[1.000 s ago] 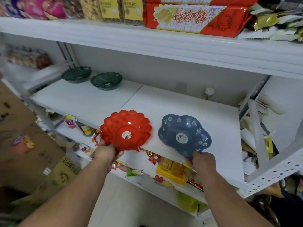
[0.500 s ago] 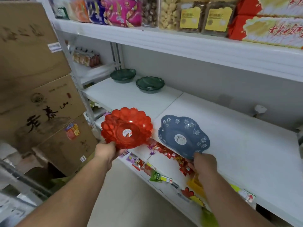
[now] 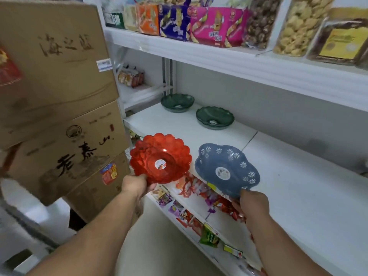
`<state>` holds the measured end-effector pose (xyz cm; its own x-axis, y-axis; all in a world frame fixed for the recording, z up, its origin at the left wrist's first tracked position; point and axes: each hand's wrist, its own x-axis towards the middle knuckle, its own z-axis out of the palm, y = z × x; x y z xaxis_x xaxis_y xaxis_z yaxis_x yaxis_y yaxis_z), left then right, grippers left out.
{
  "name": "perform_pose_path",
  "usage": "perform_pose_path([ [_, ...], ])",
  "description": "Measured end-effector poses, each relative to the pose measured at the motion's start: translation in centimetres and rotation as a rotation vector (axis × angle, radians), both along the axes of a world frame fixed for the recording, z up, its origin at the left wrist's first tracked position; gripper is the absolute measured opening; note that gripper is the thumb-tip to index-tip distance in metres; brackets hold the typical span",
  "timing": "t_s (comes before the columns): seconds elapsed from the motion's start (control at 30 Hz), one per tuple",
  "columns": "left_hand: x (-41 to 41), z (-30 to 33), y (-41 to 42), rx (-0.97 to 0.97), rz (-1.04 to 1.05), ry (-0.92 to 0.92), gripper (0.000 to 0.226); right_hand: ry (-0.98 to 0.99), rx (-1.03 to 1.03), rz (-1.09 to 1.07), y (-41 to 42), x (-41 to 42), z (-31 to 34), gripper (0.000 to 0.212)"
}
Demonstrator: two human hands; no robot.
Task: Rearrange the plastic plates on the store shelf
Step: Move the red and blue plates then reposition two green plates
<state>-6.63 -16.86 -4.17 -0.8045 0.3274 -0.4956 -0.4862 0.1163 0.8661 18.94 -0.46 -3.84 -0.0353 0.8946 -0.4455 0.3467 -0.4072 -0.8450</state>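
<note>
My left hand (image 3: 137, 185) grips the near rim of a red scalloped plastic plate (image 3: 161, 158), tilted toward me in front of the white shelf (image 3: 288, 182). A blue flower-patterned plate (image 3: 227, 170) is held by its near edge in my right hand (image 3: 253, 203), over the shelf's front edge. Two dark green plates (image 3: 177, 102) (image 3: 214, 117) sit on the shelf at the back left, side by side and apart.
Stacked cardboard boxes (image 3: 59, 108) stand close on the left. The upper shelf (image 3: 229, 56) carries snack boxes and jars. Below the plate shelf, a lower shelf (image 3: 201, 214) holds several snack packets. White floor lies beneath my arms.
My view has swung left along the shelf: the cardboard boxes have come into sight and the green plates are nearer. Both hands keep their plates, carried leftward with me.
</note>
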Motion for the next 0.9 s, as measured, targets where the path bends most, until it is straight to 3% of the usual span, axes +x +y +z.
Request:
perform_pose_path([
  [0.23, -6.2, 0.0, 5.0, -0.126, 0.056, 0.046, 0.026, 0.019, 0.048, 0.078, 3.8, -6.3, -1.5, 0.030],
  [0.43, -11.0, 0.6, 8.5, -0.061, 0.067, 0.029, 0.024, 0.009, 0.054, 0.100, 6.5, -10.6, -1.9, 0.030],
  [0.7, -19.6, -0.4, 12.1, -0.133, -0.028, 0.008, 0.021, 0.034, 0.062, 0.035, 8.2, -16.1, -3.3, 0.037],
  [0.9, -26.4, -1.9, 14.9, -0.129, -0.151, 0.021, 0.006, -0.059, 0.097, -0.054, 7.9, -21.2, -3.3, 0.047],
])
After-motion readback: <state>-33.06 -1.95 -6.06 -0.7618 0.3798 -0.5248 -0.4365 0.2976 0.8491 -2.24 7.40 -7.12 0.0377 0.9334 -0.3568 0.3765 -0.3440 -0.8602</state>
